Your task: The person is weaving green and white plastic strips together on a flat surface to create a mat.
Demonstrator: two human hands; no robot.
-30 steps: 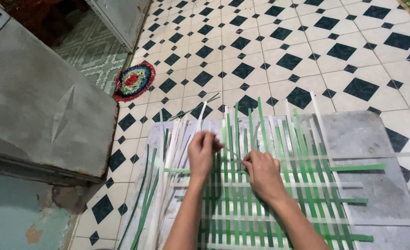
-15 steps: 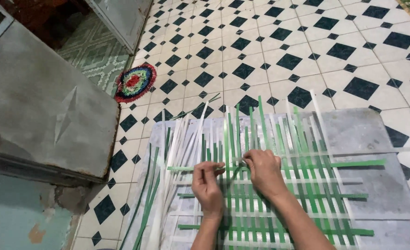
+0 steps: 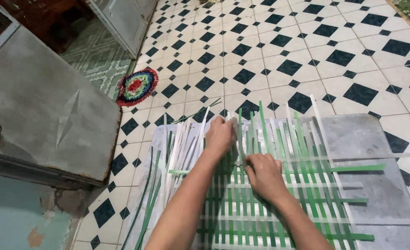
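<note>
A half-woven mat of green and white plastic strips [image 3: 307,185] lies on a grey board [image 3: 372,143] on the tiled floor. My left hand [image 3: 220,135] reaches to the far ends of the upright strips, fingers curled around one or two of them near the mat's top left. My right hand [image 3: 264,173] presses flat on the woven part just below, fingers resting on the crossing strips. Both forearms come up from the bottom edge. Loose white and green strips [image 3: 177,148] lie bundled to the left of the mat.
A grey metal door panel [image 3: 43,111] with a latch stands open at the left. A round multicoloured rug [image 3: 137,86] lies on the black-and-white diamond tiles [image 3: 279,51] beyond the board.
My left hand has moved from the lower woven rows back up to the far strip ends. My right hand stays pressed on the mat, shifted slightly lower.
</note>
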